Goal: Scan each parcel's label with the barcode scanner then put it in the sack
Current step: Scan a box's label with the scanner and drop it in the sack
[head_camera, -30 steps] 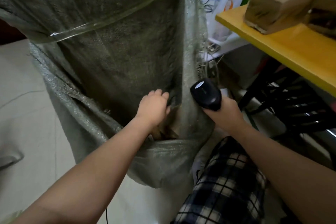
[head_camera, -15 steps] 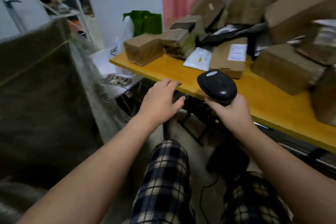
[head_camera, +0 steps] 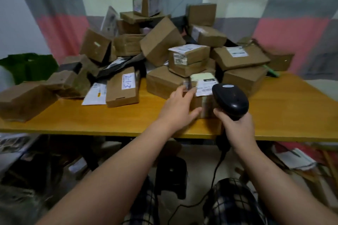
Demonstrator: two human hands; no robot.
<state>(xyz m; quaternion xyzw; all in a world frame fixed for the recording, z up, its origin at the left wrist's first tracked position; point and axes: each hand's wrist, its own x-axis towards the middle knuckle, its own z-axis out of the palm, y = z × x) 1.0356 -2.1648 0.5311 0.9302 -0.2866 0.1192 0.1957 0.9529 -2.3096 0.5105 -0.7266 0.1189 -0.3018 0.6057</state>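
Room: yellow wooden worktop (head_camera: pixel 91 115) before a pink-and-grey curtain (head_camera: pixel 60 29), with a heap of brown cardboard parcels (head_camera: pixel 161 42) piled toward its back. I note a small brown cardboard parcel with a white label (head_camera: pixel 204 86) near the front edge. The left hand (head_camera: pixel 178 105) grasps it, fingers (head_camera: pixel 182 89) over its top, thumb on the near face. The right hand (head_camera: pixel 236 127) is clenched round the black barcode scanner (head_camera: pixel 230 97), just right of that parcel.

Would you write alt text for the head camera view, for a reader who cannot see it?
A person's left hand grips a small labelled parcel at the front of a yellow table, while the right hand holds a barcode scanner beside it. A pile of cardboard parcels lies behind.
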